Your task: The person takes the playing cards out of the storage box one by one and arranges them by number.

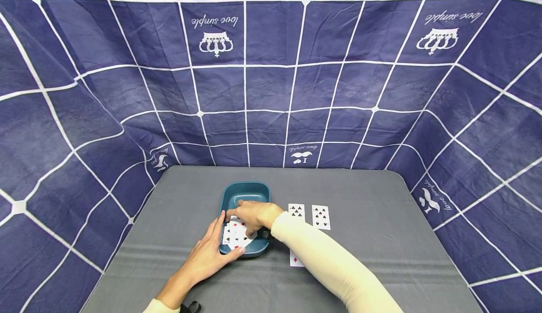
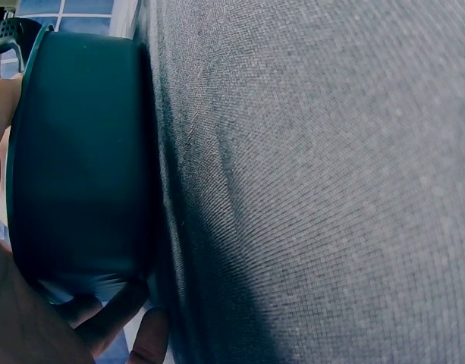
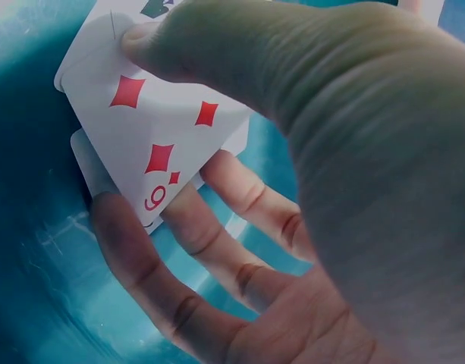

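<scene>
A deep teal plastic box (image 1: 247,189) lies on the grey table, left of centre. Playing cards (image 1: 238,240) are piled in its near half, a diamond card (image 3: 137,125) on top. My right hand (image 1: 255,214) reaches into the box and pinches the cards, thumb on the upper face and fingertips at the edges and beneath. At the box's near left corner, my left hand (image 1: 207,252) holds it from outside, fingers along the left wall and thumb by the front rim. In the left wrist view the box's outer wall (image 2: 80,159) hides the cards.
To the right of the box lie a club card (image 1: 296,209) and a spade card (image 1: 321,217). Nearer, a diamond card (image 1: 296,260) is partly covered by the right sleeve (image 1: 326,256). A dark blue cloth (image 1: 271,87) with white lines hangs behind and beside the table.
</scene>
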The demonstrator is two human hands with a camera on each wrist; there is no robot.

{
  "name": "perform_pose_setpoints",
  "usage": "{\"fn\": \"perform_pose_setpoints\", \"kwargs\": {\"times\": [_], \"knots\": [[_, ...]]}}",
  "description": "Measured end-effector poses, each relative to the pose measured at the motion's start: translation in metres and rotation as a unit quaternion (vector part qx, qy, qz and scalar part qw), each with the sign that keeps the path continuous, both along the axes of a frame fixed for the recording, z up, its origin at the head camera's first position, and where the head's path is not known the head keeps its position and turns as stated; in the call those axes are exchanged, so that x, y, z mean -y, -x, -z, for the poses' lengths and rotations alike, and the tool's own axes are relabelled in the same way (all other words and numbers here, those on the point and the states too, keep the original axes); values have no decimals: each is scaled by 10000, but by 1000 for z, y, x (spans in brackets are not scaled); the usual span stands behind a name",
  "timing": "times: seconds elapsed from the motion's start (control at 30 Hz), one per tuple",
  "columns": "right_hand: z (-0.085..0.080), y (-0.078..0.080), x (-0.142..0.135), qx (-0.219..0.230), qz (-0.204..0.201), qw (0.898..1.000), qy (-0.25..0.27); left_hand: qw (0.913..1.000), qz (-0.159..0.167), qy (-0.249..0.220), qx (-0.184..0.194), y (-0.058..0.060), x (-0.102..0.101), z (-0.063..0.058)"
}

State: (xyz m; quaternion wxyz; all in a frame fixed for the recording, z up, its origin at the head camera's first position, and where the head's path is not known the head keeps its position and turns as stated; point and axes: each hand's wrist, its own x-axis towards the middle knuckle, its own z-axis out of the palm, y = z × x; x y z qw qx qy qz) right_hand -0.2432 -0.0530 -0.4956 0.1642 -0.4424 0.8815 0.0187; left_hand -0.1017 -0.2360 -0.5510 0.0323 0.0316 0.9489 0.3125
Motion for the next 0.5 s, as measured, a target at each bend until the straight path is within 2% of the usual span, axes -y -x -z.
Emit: {"fn": "perform_pose_setpoints", "kwargs": {"times": [0.5], "knots": [[-3,1,-1,184,148,9997,114,10000,12,20,-60,1,0,-1]]}}
